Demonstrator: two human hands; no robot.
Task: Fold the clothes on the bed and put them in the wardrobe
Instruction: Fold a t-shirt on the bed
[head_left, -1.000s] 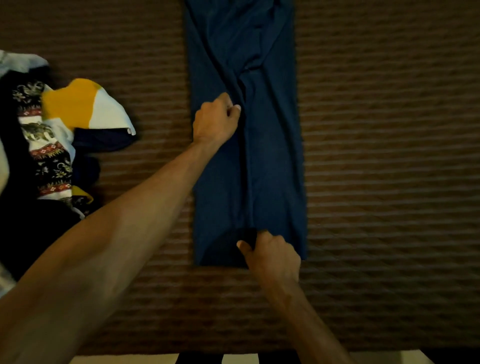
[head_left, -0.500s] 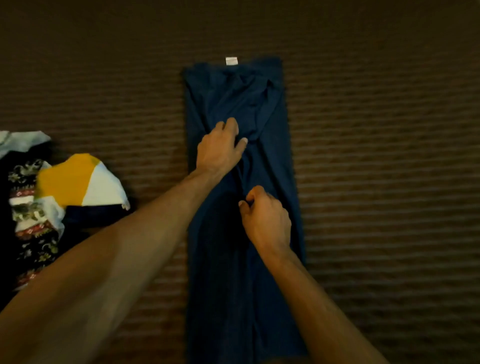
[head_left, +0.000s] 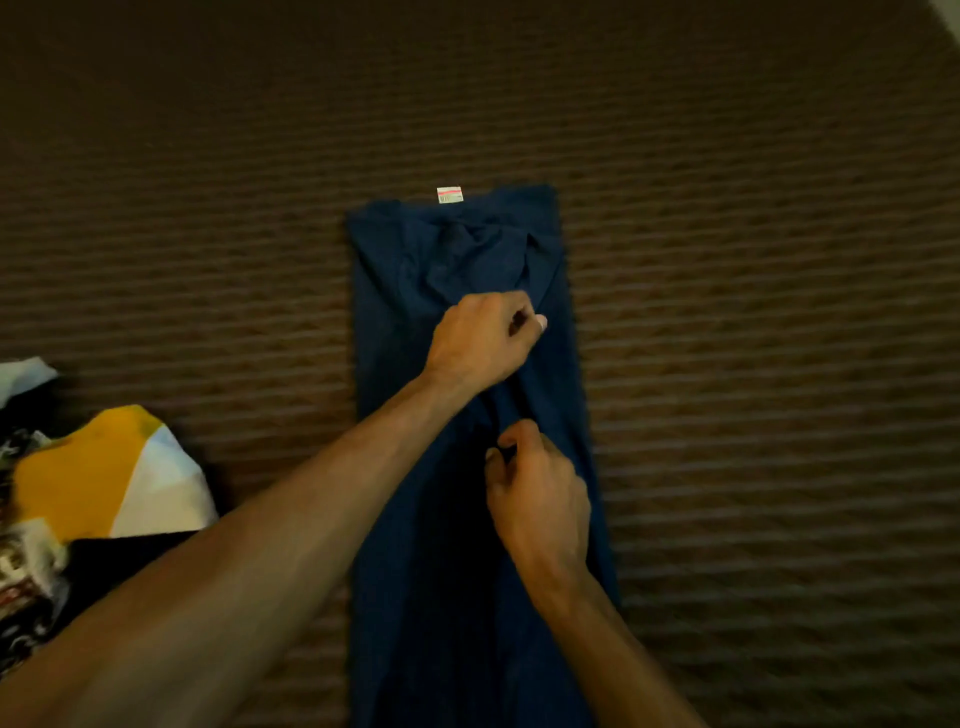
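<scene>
While my left hand (head_left: 480, 338) pinches a ridge of the navy garment (head_left: 457, 467) near its upper end, my right hand (head_left: 540, 499) pinches the same central fold lower down; both sets of fingertips curl under, so how much cloth each holds is hard to make out. It lies in a long narrow strip on the brown striped bedspread (head_left: 753, 364), white label (head_left: 450, 194) at the far edge, its near end cut off below. Blurred at the left edge sits a pile of other clothes (head_left: 98, 483), partly out of view.

Long navy-blue cotton garment (head_left: 462, 519), plain; white neck tag (head_left: 450, 194) with red stripe at 12 o'clock. Brown ribbed bedspread (head_left: 753, 364), darker stripes. At 9 o'clock: mustard-yellow-and-white cloth (head_left: 109, 478); black patterned fabric (head_left: 26, 597).
</scene>
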